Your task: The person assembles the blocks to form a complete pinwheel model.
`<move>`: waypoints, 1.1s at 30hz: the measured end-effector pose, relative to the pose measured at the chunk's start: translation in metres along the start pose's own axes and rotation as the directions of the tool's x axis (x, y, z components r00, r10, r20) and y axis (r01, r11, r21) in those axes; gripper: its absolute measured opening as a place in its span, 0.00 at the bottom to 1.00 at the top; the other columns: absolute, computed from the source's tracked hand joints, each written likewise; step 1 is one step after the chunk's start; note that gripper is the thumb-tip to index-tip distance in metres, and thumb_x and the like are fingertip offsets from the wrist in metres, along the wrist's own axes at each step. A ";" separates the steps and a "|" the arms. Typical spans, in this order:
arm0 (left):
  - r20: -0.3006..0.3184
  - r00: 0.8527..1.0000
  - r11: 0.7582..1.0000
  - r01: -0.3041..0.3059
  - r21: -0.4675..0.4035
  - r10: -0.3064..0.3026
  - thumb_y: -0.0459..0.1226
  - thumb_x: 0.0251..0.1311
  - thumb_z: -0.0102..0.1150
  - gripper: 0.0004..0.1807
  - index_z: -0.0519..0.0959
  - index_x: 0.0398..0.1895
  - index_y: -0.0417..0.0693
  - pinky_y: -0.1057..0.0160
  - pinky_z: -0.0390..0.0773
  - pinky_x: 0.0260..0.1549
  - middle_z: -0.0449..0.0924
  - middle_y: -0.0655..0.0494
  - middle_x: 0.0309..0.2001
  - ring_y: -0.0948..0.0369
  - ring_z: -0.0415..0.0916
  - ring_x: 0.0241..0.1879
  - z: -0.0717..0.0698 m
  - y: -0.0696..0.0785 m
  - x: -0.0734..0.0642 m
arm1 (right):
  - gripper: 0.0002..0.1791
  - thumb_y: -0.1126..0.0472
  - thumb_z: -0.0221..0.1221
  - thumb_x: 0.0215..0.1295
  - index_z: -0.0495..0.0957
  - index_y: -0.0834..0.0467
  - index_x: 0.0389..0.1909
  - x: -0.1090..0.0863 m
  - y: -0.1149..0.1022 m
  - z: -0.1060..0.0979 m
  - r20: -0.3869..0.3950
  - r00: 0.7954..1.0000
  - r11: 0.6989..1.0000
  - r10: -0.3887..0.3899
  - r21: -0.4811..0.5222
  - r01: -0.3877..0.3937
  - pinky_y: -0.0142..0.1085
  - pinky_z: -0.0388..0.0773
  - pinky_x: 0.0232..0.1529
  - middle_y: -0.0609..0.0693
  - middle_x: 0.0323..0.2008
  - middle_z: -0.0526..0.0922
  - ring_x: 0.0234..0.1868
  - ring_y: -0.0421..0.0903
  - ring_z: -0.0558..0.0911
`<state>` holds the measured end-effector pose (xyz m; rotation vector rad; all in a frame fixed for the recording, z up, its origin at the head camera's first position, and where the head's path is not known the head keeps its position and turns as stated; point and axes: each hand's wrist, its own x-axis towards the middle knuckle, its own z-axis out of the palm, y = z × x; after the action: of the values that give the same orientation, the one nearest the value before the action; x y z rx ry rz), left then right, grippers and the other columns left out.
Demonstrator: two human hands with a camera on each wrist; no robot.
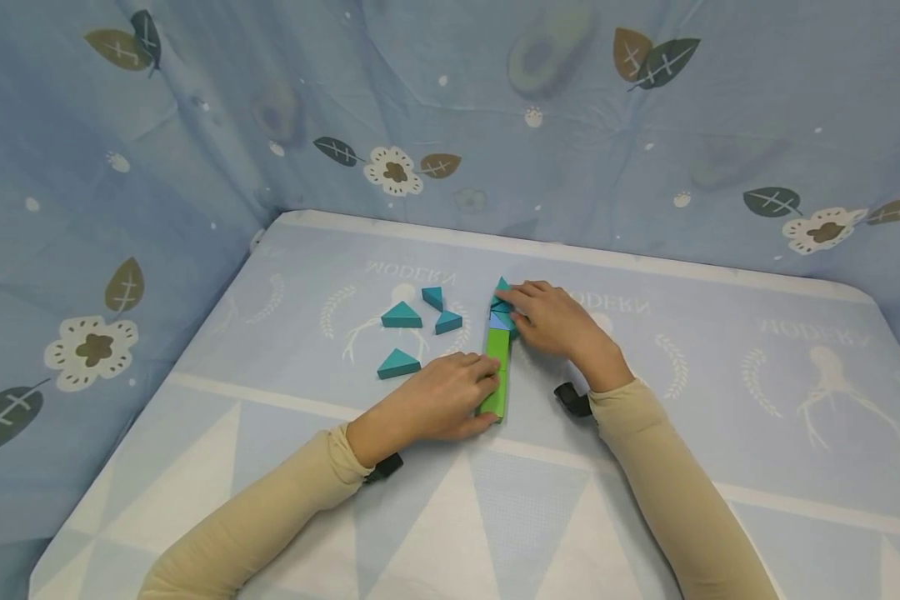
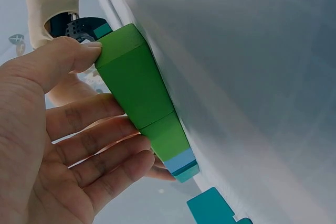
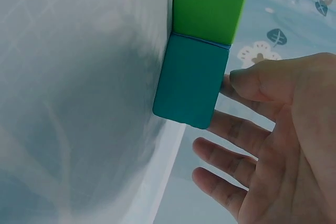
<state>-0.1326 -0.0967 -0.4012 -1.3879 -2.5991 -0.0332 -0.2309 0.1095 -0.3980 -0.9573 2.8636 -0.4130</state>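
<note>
Two green blocks [image 1: 498,350] lie end to end in a row on the table. Beyond them, a light blue triangular piece [image 1: 498,322] and several teal pieces form the far end. My left hand [image 1: 450,396] rests along the green blocks; its thumb touches the near end and its loosely extended fingers touch the side and top. At the far end, my right hand [image 1: 557,321] holds a teal triangular block [image 3: 191,82] between thumb and fingers. Its index fingertip lies on the farthest teal triangle [image 1: 502,286]. My fingers partly hide the pieces there.
Left of the row lie loose teal triangular blocks: two larger ones [image 1: 402,316] [image 1: 398,364] and two smaller ones [image 1: 432,297] [image 1: 448,322]. A patterned cloth [image 1: 645,450] covers the table. Blue printed curtains [image 1: 450,108] stand behind and at the left.
</note>
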 end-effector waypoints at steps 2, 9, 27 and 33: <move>-0.006 1.000 1.000 -0.002 0.004 0.002 0.52 0.59 0.63 0.24 0.84 0.48 0.43 0.60 0.79 0.54 0.81 0.50 0.54 0.56 0.80 0.53 0.000 0.000 0.000 | 0.24 0.61 0.49 0.74 0.68 0.55 0.69 0.000 -0.001 0.000 -0.004 1.000 1.000 -0.005 0.002 0.005 0.59 0.65 0.67 0.60 0.67 0.70 0.70 0.61 0.66; -0.014 1.000 1.000 -0.008 0.020 0.009 0.52 0.60 0.63 0.24 0.84 0.47 0.43 0.60 0.79 0.54 0.81 0.50 0.53 0.56 0.80 0.53 0.000 0.000 0.000 | 0.23 0.61 0.49 0.74 0.69 0.55 0.69 -0.001 -0.002 -0.001 -0.001 1.000 1.000 -0.005 0.010 0.005 0.59 0.64 0.67 0.59 0.67 0.71 0.70 0.60 0.66; 0.008 1.000 1.000 -0.003 0.011 0.003 0.53 0.60 0.62 0.24 0.84 0.49 0.43 0.60 0.79 0.55 0.81 0.50 0.55 0.56 0.79 0.54 0.000 0.000 0.000 | 0.22 0.62 0.50 0.74 0.70 0.56 0.67 -0.001 -0.001 -0.002 0.010 0.999 0.998 -0.042 0.048 0.041 0.58 0.66 0.66 0.59 0.66 0.72 0.68 0.60 0.68; 0.010 1.000 1.000 -0.003 0.009 0.003 0.53 0.61 0.62 0.24 0.84 0.49 0.43 0.60 0.78 0.55 0.81 0.50 0.55 0.56 0.79 0.54 0.000 -0.001 0.000 | 0.23 0.61 0.50 0.74 0.69 0.56 0.68 -0.002 -0.003 -0.006 0.027 0.999 0.999 -0.037 0.035 0.036 0.58 0.64 0.68 0.60 0.69 0.68 0.70 0.61 0.66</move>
<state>-0.1331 -0.0970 -0.4007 -1.3921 -2.6019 -0.0141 -0.2288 0.1100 -0.3916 -1.0030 2.8089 -0.4473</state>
